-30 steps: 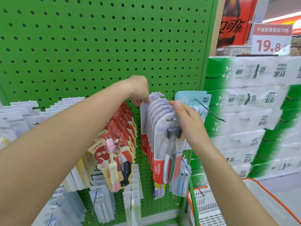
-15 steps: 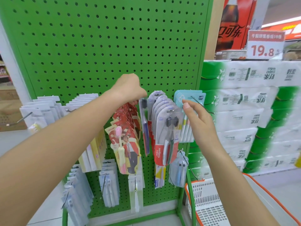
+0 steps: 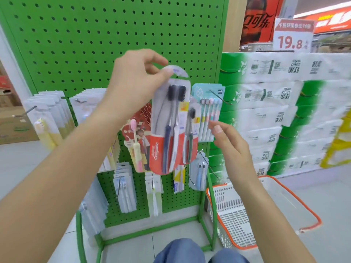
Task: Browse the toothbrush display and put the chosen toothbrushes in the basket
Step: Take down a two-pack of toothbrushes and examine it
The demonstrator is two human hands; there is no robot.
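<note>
My left hand [image 3: 136, 82] pinches the toothbrush pack [image 3: 169, 128] by its top tab, the pack hanging upright before the pegboard [image 3: 114, 35], bristles up. My right hand [image 3: 230, 147] hovers loose-fingered above the basket [image 3: 296, 204].

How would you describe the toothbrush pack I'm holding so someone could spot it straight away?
In front of the green pegboard, the left hand pinches the Colgate pack by its top tab. Unlike the pastel pack hanging beside it, it has a red base and two dark-bristled brushes.
</note>
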